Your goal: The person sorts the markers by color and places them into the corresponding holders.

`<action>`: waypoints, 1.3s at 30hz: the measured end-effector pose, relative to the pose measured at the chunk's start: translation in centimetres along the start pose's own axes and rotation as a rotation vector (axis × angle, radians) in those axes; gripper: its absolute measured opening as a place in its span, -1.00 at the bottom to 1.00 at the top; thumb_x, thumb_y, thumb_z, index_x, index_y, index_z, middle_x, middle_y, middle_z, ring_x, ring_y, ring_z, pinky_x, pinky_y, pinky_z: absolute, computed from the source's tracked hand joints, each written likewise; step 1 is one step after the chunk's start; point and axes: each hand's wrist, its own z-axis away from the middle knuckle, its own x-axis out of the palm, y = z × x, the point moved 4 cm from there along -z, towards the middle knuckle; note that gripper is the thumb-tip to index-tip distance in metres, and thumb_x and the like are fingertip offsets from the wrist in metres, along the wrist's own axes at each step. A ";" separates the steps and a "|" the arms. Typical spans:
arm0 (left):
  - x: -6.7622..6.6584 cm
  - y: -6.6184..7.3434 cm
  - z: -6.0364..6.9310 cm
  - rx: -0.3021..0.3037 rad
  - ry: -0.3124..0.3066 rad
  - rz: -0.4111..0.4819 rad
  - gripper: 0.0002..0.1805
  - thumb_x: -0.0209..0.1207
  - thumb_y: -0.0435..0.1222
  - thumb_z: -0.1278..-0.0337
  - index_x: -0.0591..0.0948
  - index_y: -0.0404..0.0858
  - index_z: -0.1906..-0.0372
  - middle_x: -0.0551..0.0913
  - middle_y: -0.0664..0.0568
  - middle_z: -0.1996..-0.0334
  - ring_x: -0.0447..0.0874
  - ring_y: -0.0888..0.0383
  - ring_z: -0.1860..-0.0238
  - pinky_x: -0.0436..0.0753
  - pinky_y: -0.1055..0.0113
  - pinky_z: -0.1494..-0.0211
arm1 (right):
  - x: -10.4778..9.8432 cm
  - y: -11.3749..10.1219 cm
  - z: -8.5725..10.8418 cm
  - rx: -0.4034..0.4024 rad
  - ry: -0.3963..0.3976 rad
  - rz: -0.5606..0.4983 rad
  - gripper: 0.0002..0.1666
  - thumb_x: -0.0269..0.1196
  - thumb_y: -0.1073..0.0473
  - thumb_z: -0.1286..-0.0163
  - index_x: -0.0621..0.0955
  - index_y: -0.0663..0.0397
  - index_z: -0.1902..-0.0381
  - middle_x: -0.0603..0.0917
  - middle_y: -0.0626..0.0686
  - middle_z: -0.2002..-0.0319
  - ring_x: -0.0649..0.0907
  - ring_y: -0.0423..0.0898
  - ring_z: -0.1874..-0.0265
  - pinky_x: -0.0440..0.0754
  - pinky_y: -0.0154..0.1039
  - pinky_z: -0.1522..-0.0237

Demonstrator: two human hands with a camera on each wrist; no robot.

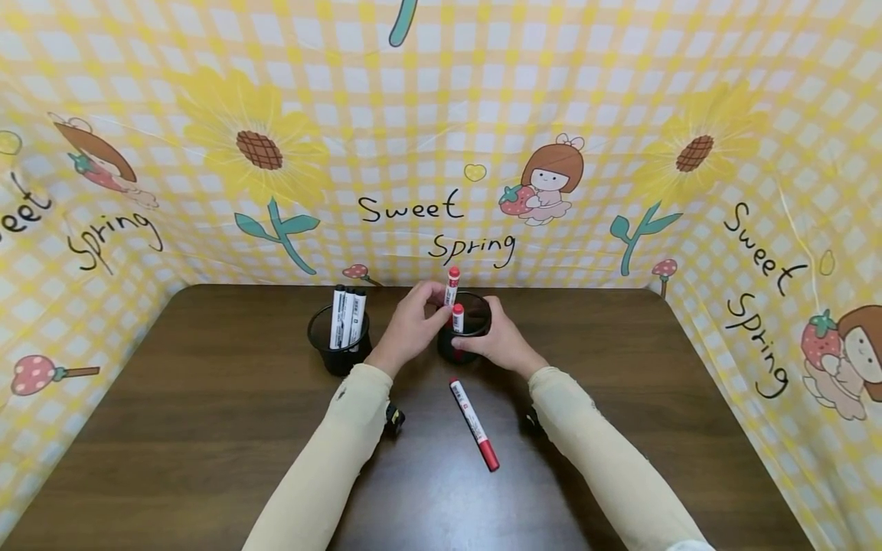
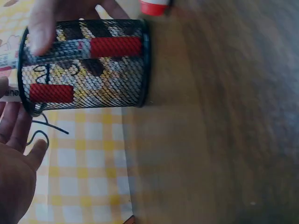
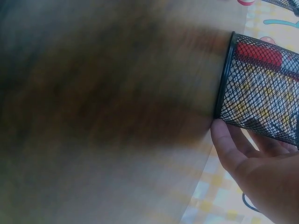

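Observation:
My left hand (image 1: 415,321) pinches a white marker with red ends (image 1: 452,285) upright at the mouth of a black mesh pen cup (image 1: 448,353). Through the mesh in the left wrist view, that marker's red lower end (image 2: 51,93) shows inside the cup, above its bottom. A second red marker (image 1: 458,319) stands in the same cup. Around the cup's right side, my right hand (image 1: 508,340) grips it, with the thumb at the front. Another red marker (image 1: 474,423) lies on the table in front of the cup, between the forearms.
A second black mesh cup (image 1: 339,361) stands to the left, holding several white markers with black ends (image 1: 347,317). Behind the brown wooden table (image 1: 207,428) hangs a yellow checked cloth (image 1: 413,138), which also runs along both sides.

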 end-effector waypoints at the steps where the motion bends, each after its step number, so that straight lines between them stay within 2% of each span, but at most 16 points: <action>1: 0.1 -0.1 0.1 0.008 -0.003 -0.009 -0.77 0.25 -0.29 -0.38 0.57 -0.18 -0.05 0.54 0.03 0.04 0.50 0.07 -0.01 0.47 0.04 -0.20 | 0.0 0.0 0.0 -0.001 -0.001 -0.002 -0.04 0.58 0.03 -0.12 0.25 0.22 -0.26 0.53 0.20 -0.14 0.55 0.04 -0.08 0.46 -0.02 -0.20; 7: 0.3 -0.6 0.0 0.097 0.001 -0.113 -0.78 0.30 -0.29 -0.32 0.60 -0.20 0.01 0.59 0.03 0.13 0.44 0.04 0.03 0.40 0.04 -0.15 | 0.0 0.1 0.0 -0.013 0.004 0.006 -0.11 0.58 0.04 -0.13 0.27 0.13 -0.22 0.52 0.15 -0.13 0.56 0.02 -0.07 0.47 -0.05 -0.17; 10: 0.4 -1.0 0.1 0.120 0.006 -0.166 -0.79 0.31 -0.26 -0.30 0.61 -0.19 0.04 0.60 0.06 0.14 0.40 0.03 0.01 0.33 0.03 -0.20 | 0.1 0.1 0.0 -0.012 0.006 0.006 -0.13 0.57 0.06 -0.14 0.27 0.09 -0.20 0.53 0.12 -0.12 0.57 0.00 -0.07 0.48 -0.07 -0.17; 13: 0.5 -1.5 0.3 0.100 0.011 -0.169 -0.79 0.31 -0.21 -0.30 0.60 -0.18 0.07 0.54 0.04 0.00 0.36 0.02 -0.11 0.31 0.01 -0.27 | 0.1 0.1 0.0 -0.009 0.001 -0.001 -0.12 0.57 0.08 -0.13 0.27 0.10 -0.21 0.53 0.13 -0.12 0.57 0.00 -0.08 0.48 -0.07 -0.17; 18: 0.6 -2.2 0.4 0.068 -0.002 -0.108 -0.82 0.29 -0.21 -0.30 0.60 -0.18 0.12 0.40 0.03 -0.22 0.22 0.01 -0.30 0.34 0.00 -0.30 | 0.1 0.1 0.0 -0.005 -0.003 -0.004 -0.08 0.57 0.08 -0.13 0.25 0.18 -0.25 0.51 0.19 -0.16 0.56 0.01 -0.08 0.48 -0.06 -0.18; 26: 0.7 -2.5 0.6 0.028 -0.075 -0.089 -0.86 0.21 -0.22 -0.36 0.59 -0.20 0.12 0.32 0.02 -0.31 0.21 0.03 -0.34 0.32 -0.01 -0.35 | 0.2 -0.1 -0.1 -0.019 -0.005 -0.008 -0.05 0.56 0.09 -0.14 0.25 0.22 -0.30 0.51 0.26 -0.17 0.56 0.09 -0.10 0.46 -0.03 -0.19; 33: 0.6 -2.0 0.9 0.048 -0.096 -0.087 -0.80 0.21 -0.23 -0.37 0.60 -0.21 0.02 0.32 0.01 -0.32 0.26 0.04 -0.33 0.34 0.03 -0.35 | 0.1 -0.2 0.0 -0.019 -0.002 0.006 -0.03 0.56 0.09 -0.13 0.24 0.31 -0.29 0.48 0.28 -0.19 0.53 0.13 -0.13 0.43 -0.01 -0.20; 39: 0.5 -2.0 1.0 0.010 -0.093 -0.101 -0.71 0.17 -0.14 -0.42 0.58 -0.20 -0.08 0.30 0.00 -0.36 0.26 0.02 -0.36 0.32 0.00 -0.37 | 0.1 -0.2 -0.1 -0.005 -0.011 -0.003 -0.01 0.56 0.07 -0.14 0.23 0.31 -0.30 0.48 0.32 -0.21 0.54 0.15 -0.13 0.44 0.01 -0.19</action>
